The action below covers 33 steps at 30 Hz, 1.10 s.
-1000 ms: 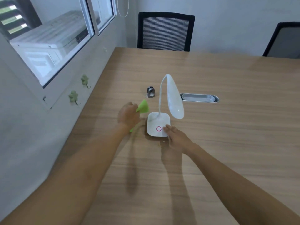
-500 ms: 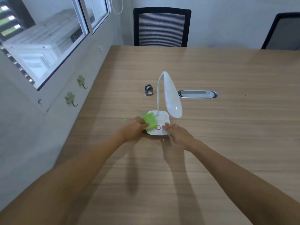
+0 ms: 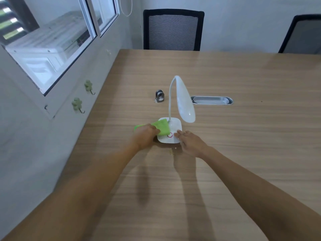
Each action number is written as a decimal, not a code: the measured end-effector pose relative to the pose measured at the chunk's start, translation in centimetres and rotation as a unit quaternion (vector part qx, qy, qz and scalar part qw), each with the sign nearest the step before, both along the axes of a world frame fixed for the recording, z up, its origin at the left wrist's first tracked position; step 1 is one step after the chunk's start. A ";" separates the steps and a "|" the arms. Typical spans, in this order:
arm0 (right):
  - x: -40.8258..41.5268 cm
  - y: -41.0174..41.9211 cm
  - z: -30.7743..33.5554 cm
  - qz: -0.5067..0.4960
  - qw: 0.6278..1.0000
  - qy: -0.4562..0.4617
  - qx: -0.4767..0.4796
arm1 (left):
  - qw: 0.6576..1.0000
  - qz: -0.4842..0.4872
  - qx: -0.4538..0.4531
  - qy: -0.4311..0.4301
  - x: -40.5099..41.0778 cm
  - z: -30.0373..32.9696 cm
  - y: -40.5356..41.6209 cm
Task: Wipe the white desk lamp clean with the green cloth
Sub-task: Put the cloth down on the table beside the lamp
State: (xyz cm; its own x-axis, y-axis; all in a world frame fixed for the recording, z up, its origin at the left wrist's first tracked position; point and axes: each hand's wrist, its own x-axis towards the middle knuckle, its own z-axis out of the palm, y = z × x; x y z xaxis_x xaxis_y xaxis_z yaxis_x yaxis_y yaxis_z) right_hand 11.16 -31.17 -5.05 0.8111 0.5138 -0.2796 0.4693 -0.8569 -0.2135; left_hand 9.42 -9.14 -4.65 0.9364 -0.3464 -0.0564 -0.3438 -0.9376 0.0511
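The white desk lamp (image 3: 184, 103) stands on the wooden table, its bent neck rising from a square white base (image 3: 175, 126) with a pink ring. My left hand (image 3: 145, 137) grips the green cloth (image 3: 162, 128) and presses it flat on the left half of the base. My right hand (image 3: 190, 143) rests at the base's front right corner, fingers spread and touching its edge, holding nothing.
A small metal clip-like object (image 3: 159, 96) sits behind the lamp. A grey cable tray (image 3: 212, 100) is set into the table (image 3: 243, 136) to the right. A few crumbs (image 3: 172, 152) lie in front of the base. Two black chairs (image 3: 173, 30) stand at the far edge; a wall with green hooks (image 3: 77, 105) runs along the left.
My left hand brought the green cloth from the air left of the lamp down onto the base, then slid it a little along the base. My right hand stayed at the base's corner.
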 end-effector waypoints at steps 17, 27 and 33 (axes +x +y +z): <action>-0.1 0.7 1.2 0.010 1.000 -0.004 -0.022 | 0.957 -0.096 0.084 -0.260 -2.9 3.8 6.4; -0.4 0.6 0.1 -0.016 1.000 0.019 -0.017 | 0.983 0.004 0.155 -0.095 -5.1 -0.9 4.2; -0.8 0.4 -0.3 -0.024 1.000 0.013 -0.003 | 0.987 0.074 0.124 -0.062 -5.8 -2.8 3.8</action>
State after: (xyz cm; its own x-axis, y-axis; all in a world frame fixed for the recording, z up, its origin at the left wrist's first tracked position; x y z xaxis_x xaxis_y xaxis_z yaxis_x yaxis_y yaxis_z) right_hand 10.32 -30.77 -5.40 0.8269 0.4738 -0.3029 0.4229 -0.8790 -0.2202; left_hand 3.65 -5.37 -7.43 0.9809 -0.1943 -0.0038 -0.1903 -0.9565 -0.2213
